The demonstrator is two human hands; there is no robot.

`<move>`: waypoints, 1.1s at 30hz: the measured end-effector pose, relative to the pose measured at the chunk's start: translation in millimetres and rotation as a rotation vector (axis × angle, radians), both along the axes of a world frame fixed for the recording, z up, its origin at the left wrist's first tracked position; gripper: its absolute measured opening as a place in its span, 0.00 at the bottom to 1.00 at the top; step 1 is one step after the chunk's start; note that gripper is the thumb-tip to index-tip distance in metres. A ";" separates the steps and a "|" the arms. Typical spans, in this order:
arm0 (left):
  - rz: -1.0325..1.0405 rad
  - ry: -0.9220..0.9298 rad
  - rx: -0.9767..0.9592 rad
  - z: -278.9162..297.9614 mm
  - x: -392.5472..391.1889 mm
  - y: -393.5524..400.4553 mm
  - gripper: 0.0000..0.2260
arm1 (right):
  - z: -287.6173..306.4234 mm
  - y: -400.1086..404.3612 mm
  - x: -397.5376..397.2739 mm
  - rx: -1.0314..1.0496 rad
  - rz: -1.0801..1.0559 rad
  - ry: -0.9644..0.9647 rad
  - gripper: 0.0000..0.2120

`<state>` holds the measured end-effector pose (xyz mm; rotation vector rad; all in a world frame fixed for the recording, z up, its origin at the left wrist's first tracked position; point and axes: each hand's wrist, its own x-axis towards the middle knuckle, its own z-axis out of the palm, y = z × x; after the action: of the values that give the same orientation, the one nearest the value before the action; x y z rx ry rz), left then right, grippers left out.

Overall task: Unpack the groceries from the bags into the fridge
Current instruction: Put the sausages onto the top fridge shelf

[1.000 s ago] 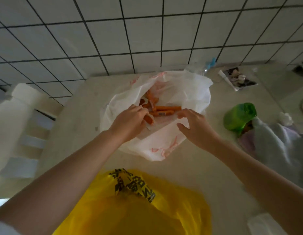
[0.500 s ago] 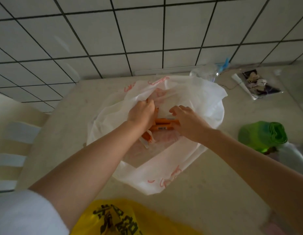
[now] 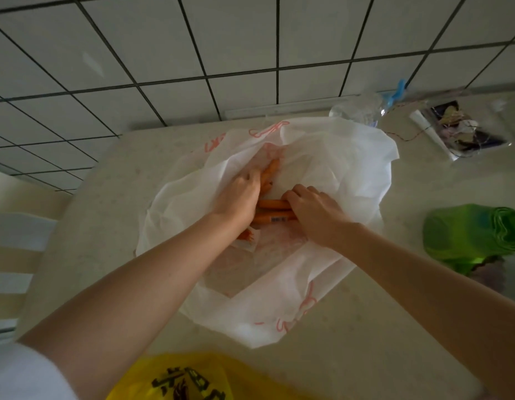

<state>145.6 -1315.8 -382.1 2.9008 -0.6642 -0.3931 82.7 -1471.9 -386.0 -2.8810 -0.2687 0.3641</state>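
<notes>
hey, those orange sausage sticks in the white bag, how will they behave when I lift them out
The orange sausage sticks look like smooth, round tubes, so they probably slip and roll once loose. They lie as separate pieces, so a handful may scatter; both the left hand and right hand are gathering them. The thin white bag looks floppy and gives no support.

- Two bare forearms, left hand (image 3: 236, 197) and right hand (image 3: 315, 213) without gloves or rings.
- Short white fabric sleeve (image 3: 22, 373) on left upper arm.
</notes>
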 end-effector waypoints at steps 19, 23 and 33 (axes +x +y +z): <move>-0.107 -0.087 0.286 -1.5 0.7 3.0 0.11 | 1.0 5.7 4.2 -0.161 0.037 0.084 0.18; -0.079 -0.079 0.275 2.0 0.7 3.1 0.11 | -0.1 7.5 5.8 -0.211 0.015 0.127 0.21; 0.211 0.038 -0.251 19.0 -1.7 4.8 0.11 | 19.5 -9.1 -6.6 0.049 -0.005 0.070 0.09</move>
<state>143.9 -1311.0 -363.1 2.6817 -0.3666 -0.3124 76.1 -1481.0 -366.5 -2.8138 -0.2548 0.4498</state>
